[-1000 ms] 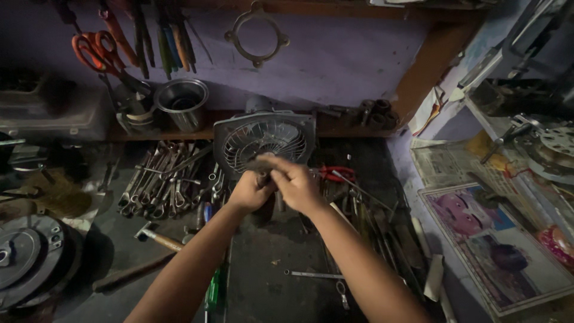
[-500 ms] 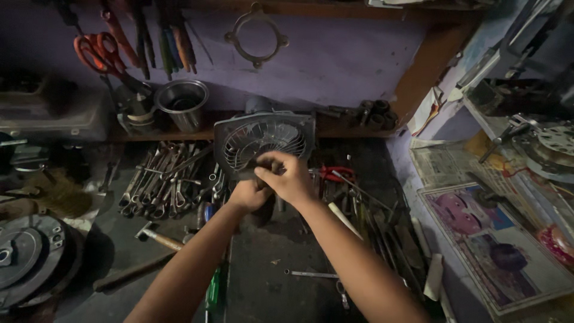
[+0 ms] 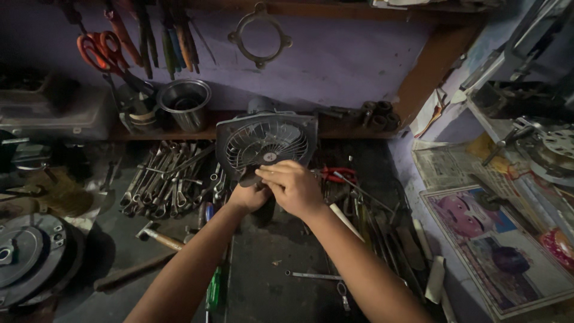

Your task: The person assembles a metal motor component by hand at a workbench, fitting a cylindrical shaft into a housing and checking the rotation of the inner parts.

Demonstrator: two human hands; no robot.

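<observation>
Before one fan (image 3: pixel 266 142), two hands, left hand (image 3: pixel 248 196), right hand (image 3: pixel 294 188)

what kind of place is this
Most likely a small repair workshop. A heap of spanners lies on the dark workbench, scissors and hand tools hang on the purple wall, and both hands, left hand and right hand, work at a small square-framed fan.

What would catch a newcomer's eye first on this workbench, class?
Probably the small grey fan standing mid-bench, with the left hand and right hand joined just in front of it. Next, the pile of spanners to its left and the orange-handled scissors hanging on the purple wall.
</observation>
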